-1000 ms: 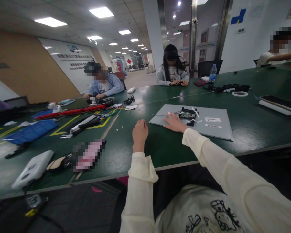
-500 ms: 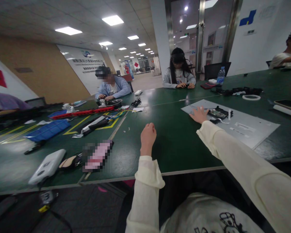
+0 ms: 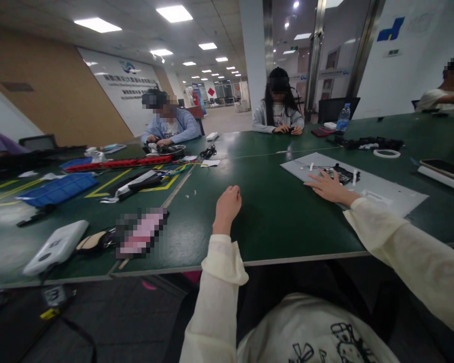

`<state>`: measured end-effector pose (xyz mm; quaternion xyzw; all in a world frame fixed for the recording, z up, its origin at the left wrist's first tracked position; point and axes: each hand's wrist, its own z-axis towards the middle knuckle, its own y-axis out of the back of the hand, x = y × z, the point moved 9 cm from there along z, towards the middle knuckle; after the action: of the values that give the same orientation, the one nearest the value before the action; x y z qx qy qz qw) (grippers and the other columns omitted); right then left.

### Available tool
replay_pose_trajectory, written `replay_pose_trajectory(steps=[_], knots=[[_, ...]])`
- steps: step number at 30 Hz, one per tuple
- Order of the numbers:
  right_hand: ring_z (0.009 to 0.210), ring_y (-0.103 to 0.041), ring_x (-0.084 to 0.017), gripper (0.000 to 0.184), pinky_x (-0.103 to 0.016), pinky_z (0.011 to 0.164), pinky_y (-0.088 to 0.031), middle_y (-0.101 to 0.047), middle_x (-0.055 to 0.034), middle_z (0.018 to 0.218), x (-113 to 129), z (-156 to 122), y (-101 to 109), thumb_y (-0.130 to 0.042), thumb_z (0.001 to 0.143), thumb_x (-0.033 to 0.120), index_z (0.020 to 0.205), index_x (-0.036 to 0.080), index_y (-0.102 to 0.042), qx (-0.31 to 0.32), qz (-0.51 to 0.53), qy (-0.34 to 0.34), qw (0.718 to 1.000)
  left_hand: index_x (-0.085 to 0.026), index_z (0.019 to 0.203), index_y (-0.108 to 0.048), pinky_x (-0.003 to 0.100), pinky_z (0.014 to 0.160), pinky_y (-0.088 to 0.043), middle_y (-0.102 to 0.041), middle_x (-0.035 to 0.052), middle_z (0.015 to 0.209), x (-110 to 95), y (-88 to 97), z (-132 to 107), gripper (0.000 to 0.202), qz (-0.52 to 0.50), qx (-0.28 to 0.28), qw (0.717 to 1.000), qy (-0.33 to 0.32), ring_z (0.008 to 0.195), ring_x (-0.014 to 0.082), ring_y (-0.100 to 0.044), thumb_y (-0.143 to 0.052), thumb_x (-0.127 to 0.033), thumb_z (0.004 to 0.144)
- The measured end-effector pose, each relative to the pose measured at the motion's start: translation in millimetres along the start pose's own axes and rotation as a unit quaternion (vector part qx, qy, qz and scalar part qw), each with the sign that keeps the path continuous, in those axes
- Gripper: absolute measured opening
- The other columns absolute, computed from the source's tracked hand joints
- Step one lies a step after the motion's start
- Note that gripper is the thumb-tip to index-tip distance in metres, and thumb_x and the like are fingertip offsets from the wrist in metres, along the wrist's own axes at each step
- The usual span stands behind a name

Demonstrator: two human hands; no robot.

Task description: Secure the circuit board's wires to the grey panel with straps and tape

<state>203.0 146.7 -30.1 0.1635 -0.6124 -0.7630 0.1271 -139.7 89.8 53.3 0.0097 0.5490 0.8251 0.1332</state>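
My left hand (image 3: 228, 205) rests on the green table with its fingers curled closed. Whatever may be inside it is hidden. Over the grey sheet (image 3: 404, 197) my right hand (image 3: 331, 187) is open, its fingers stretched toward the left. Partly behind that hand sits a black device with an exposed circuit board (image 3: 342, 174). A small white piece (image 3: 311, 166) is on the sheet beyond my right fingertips. Another white strip (image 3: 355, 177) is at the device's right end.
At left are a pink phone (image 3: 146, 232), a white power bank (image 3: 56, 247) and a blue tray (image 3: 58, 189). To the right lie a tape roll (image 3: 386, 154) and a dark phone (image 3: 446, 170). A bottle (image 3: 343, 118) stands farther back. Co-workers sit around the table.
My right hand has moved right across the grey sheet, now covering part of the device and uncovering the small white piece. My left hand stays closed. The view has shifted slightly.
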Motion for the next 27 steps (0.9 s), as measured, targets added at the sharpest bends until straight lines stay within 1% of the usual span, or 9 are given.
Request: replay_pose_trajectory(steps=[5,9,12,16,22,27], knots=[[0.142,-0.006,-0.037,0.042,-0.075,0.101,-0.003,-0.017,0.0066,0.157,-11,-2,1,-0.032,0.095,0.038,0.133,0.045,-0.050,-0.027,-0.018,-0.075,0.997,-0.020,0.092,-0.056,0.028,0.069,-0.039,-0.059,0.0075,0.093,0,-6.9,1,0.016,0.001,0.018,1.000,-0.004,0.082,0.0190,-0.056,-0.040,-0.017,0.089],[0.141,-0.006,-0.037,0.042,-0.076,0.100,-0.004,-0.021,0.0035,0.155,-22,1,3,-0.031,0.096,0.038,0.131,0.044,-0.053,-0.046,-0.027,-0.122,0.991,-0.021,0.092,-0.057,0.028,0.071,-0.040,-0.059,0.0072,0.092,1,-10.5,2,0.017,-0.010,0.030,0.999,-0.009,0.081,0.0187,-0.056,-0.041,-0.018,0.089],[0.141,-0.007,-0.038,0.043,-0.077,0.099,-0.005,-0.024,0.0003,0.154,-37,2,0,-0.030,0.095,0.037,0.131,0.041,-0.054,-0.044,-0.026,-0.160,0.986,-0.021,0.091,-0.057,0.029,0.072,-0.040,-0.059,0.0070,0.091,0,-12.1,2,0.016,-0.016,0.034,0.999,-0.017,0.082,0.0191,-0.057,-0.041,-0.017,0.089],[0.139,-0.009,-0.039,0.044,-0.077,0.098,-0.004,-0.025,-0.0033,0.154,-63,3,-7,-0.033,0.094,0.035,0.132,0.037,-0.054,-0.035,-0.030,-0.207,0.977,-0.020,0.091,-0.057,0.029,0.070,-0.040,-0.059,0.0069,0.092,2,-15.5,1,0.016,-0.011,0.042,0.999,-0.013,0.081,0.0190,-0.057,-0.041,-0.017,0.089],[0.137,-0.013,-0.041,0.046,-0.080,0.094,-0.001,-0.028,-0.0068,0.152,-100,-1,-19,-0.033,0.092,0.034,0.134,0.035,-0.053,-0.031,-0.041,-0.246,0.968,-0.020,0.091,-0.056,0.029,0.069,-0.040,-0.060,0.0071,0.093,2,-16.9,0,0.016,-0.011,0.042,0.999,-0.016,0.081,0.0190,-0.057,-0.041,-0.018,0.089],[0.137,-0.015,-0.041,0.047,-0.080,0.093,-0.003,-0.029,-0.0085,0.151,-118,-9,-22,-0.028,0.094,0.034,0.133,0.035,-0.053,-0.037,-0.042,-0.261,0.964,-0.020,0.091,-0.057,0.029,0.070,-0.040,-0.060,0.0074,0.092,1,-15.6,-1,0.016,-0.007,0.046,0.999,-0.015,0.082,0.0191,-0.057,-0.041,-0.018,0.089]])
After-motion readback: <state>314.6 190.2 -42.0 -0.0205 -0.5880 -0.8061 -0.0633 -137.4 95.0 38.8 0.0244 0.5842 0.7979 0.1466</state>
